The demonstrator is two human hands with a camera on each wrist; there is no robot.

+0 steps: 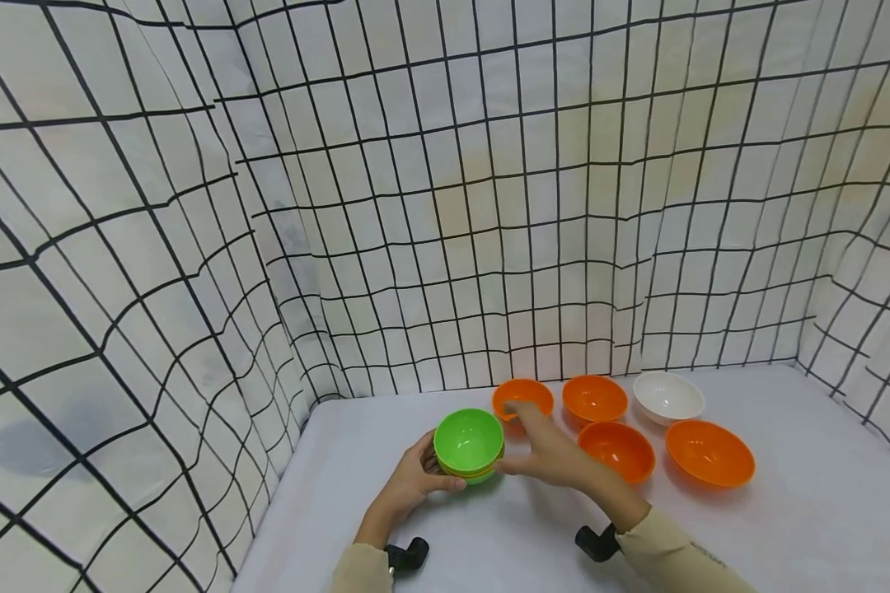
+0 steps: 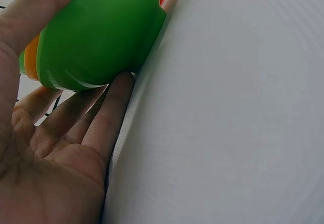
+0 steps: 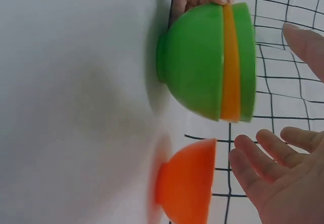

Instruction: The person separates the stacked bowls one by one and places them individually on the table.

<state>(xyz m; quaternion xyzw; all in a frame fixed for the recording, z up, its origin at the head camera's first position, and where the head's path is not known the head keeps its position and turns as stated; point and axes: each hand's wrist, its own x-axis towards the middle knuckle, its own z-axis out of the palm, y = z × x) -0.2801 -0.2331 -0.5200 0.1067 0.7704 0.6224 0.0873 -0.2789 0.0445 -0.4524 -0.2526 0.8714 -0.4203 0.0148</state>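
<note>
A stack of nested bowls (image 1: 469, 442) stands upright on the white table, green on top, an orange rim in the middle and green below. My left hand (image 1: 408, 479) grips the stack's left side, its thumb in front and fingers around the back. In the left wrist view that hand's fingers reach down the lower green bowl (image 2: 101, 37) near the cloth. To the right of the stack, my right hand (image 1: 552, 453) has its fingers spread, and the right wrist view shows it apart from the stack. An orange bowl (image 1: 522, 394) stands behind it, partly covered by its fingers.
More orange bowls (image 1: 595, 399), (image 1: 617, 451), and a wider one (image 1: 710, 453) stand to the right with a white bowl (image 1: 667, 397). A white wall with black grid lines (image 1: 452, 206) rises behind and at both sides of the table (image 1: 326, 461).
</note>
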